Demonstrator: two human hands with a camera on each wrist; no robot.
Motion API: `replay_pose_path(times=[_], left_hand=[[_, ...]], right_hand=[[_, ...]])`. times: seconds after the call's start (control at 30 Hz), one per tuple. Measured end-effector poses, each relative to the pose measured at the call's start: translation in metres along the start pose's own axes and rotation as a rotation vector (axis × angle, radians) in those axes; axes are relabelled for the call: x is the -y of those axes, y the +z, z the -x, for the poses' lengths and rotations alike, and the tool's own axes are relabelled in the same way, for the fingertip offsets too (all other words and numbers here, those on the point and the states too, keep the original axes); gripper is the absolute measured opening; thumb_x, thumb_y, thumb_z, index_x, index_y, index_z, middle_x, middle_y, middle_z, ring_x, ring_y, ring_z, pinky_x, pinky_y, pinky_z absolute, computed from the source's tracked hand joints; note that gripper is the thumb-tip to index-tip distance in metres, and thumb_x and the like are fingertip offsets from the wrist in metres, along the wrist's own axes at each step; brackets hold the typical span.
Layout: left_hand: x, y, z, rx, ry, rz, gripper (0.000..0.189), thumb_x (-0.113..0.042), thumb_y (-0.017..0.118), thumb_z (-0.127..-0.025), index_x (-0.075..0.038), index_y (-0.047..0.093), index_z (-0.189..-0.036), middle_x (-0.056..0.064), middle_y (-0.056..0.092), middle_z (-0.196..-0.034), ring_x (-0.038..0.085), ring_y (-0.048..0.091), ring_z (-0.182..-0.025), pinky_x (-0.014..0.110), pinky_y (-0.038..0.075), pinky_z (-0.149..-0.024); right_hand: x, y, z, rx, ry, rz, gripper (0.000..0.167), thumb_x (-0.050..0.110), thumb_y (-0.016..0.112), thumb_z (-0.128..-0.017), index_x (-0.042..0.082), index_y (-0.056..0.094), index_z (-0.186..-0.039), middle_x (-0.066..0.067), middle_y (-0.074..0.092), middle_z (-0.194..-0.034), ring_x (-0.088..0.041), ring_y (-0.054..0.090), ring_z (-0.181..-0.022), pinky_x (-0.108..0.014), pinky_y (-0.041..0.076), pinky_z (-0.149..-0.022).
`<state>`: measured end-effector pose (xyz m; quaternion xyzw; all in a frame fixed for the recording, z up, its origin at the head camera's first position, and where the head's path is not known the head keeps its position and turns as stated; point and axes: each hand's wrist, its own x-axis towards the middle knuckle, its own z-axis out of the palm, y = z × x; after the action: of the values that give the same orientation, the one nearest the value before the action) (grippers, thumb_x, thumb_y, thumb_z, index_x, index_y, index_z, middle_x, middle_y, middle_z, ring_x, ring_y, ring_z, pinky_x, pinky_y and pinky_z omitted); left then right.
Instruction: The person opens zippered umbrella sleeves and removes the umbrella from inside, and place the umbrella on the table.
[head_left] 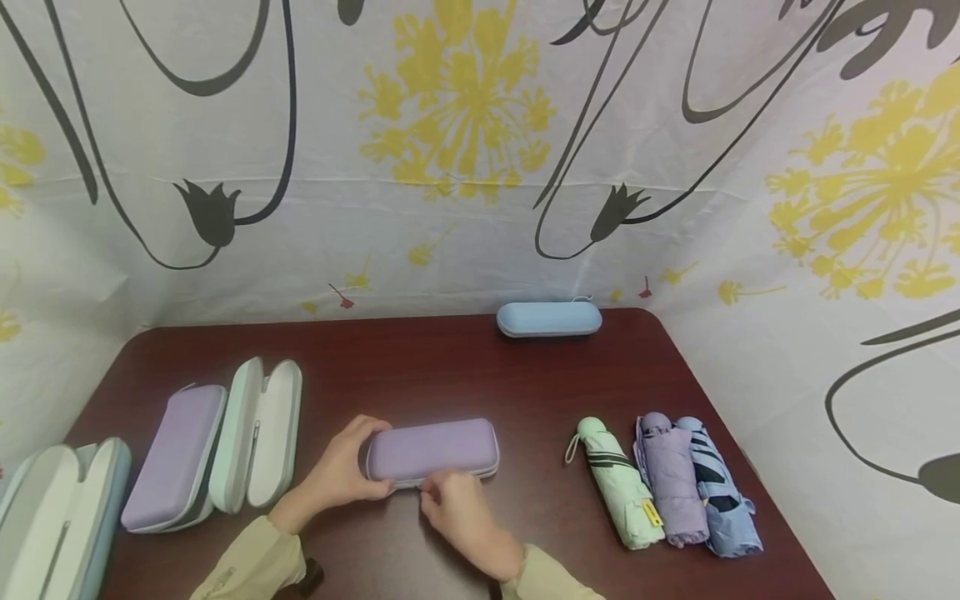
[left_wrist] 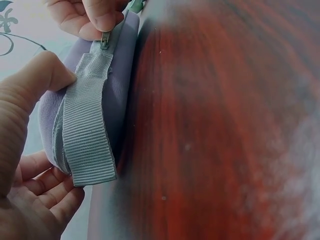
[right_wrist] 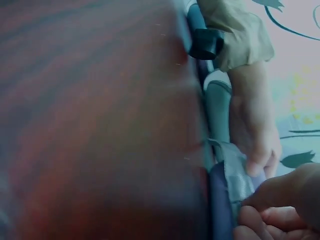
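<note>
A purple zip case [head_left: 435, 446] lies lengthwise on the table in front of the person. My left hand [head_left: 341, 467] grips its left end, thumb at the front side and fingers around the back. My right hand [head_left: 465, 517] is at the middle of the front edge. In the left wrist view it pinches a small metal zipper pull [left_wrist: 104, 41], just beyond a ribbed grey strap [left_wrist: 90, 125] on the case's side. The right wrist view shows the grey strap [right_wrist: 236, 172] close to the right fingertips. The zip looks closed along the part that shows.
At left stand an open pale green case [head_left: 273, 433], another purple case [head_left: 176, 458] and an open light blue case [head_left: 75, 517]. Folded green [head_left: 618, 483], purple [head_left: 671, 483] and blue [head_left: 720, 492] umbrellas lie at right. A closed blue case [head_left: 549, 318] sits at the back edge.
</note>
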<state>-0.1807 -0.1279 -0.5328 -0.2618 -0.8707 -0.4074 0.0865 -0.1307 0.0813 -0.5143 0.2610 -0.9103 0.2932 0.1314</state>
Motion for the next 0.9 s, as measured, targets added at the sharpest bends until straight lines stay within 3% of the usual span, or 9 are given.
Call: replay_pose_path(times=[0.17,0.27,0.4,0.53,0.67,0.9], left_hand=[[-0.001,-0.001,0.000,0.005,0.016,0.005,0.068,-0.019,0.083,-0.052,-0.001,0.057,-0.112,0.001,0.056,-0.105,0.015,0.054,-0.092,0.035,0.049,-0.077],[-0.003,-0.003,-0.001,0.024,0.013,0.004,0.069,-0.019,0.082,-0.052,0.000,0.057,-0.114,0.003,0.056,-0.106,0.015,0.054,-0.092,0.036,0.049,-0.077],[-0.006,-0.009,-0.002,0.079,-0.019,-0.002,0.068,-0.020,0.082,-0.055,-0.001,0.056,-0.115,0.003,0.055,-0.107,0.016,0.053,-0.092,0.039,0.049,-0.078],[-0.007,-0.015,-0.007,0.142,-0.054,-0.025,0.068,-0.020,0.082,-0.057,-0.002,0.055,-0.117,0.003,0.056,-0.108,0.018,0.054,-0.095,0.043,0.049,-0.082],[-0.007,-0.020,-0.016,0.152,-0.074,-0.073,0.067,-0.015,0.082,-0.057,-0.001,0.055,-0.117,0.006,0.057,-0.110,0.024,0.056,-0.098,0.045,0.048,-0.084],[-0.004,-0.020,-0.034,0.100,-0.057,-0.080,0.051,-0.003,0.077,-0.062,0.002,0.060,-0.110,0.010,0.060,-0.103,0.026,0.059,-0.093,0.042,0.049,-0.080]], right_hand=[[-0.011,-0.014,-0.009,0.112,-0.047,-0.138,0.010,0.000,0.072,-0.071,0.005,0.067,-0.079,0.001,0.060,-0.063,0.002,0.048,-0.054,-0.007,0.039,-0.052],[-0.025,-0.027,-0.016,0.057,-0.087,-0.147,0.016,0.005,0.074,-0.072,0.005,0.068,-0.086,0.001,0.062,-0.071,-0.002,0.052,-0.061,-0.012,0.043,-0.057],[-0.050,-0.045,-0.025,0.019,-0.070,-0.052,0.039,0.017,0.078,-0.068,0.007,0.065,-0.104,-0.003,0.062,-0.097,-0.017,0.055,-0.089,-0.031,0.047,-0.076],[-0.071,-0.057,-0.027,0.186,-0.023,-0.067,0.054,0.018,0.076,-0.069,0.006,0.057,-0.118,-0.007,0.057,-0.114,-0.024,0.051,-0.105,-0.043,0.044,-0.085],[-0.080,-0.063,-0.022,0.293,-0.001,-0.108,0.056,0.019,0.075,-0.072,0.008,0.054,-0.122,-0.004,0.056,-0.116,-0.018,0.051,-0.106,-0.038,0.043,-0.090],[-0.074,-0.061,-0.011,0.237,-0.001,-0.159,0.062,0.018,0.078,-0.065,0.005,0.053,-0.120,-0.004,0.055,-0.112,-0.014,0.052,-0.097,-0.031,0.046,-0.084]])
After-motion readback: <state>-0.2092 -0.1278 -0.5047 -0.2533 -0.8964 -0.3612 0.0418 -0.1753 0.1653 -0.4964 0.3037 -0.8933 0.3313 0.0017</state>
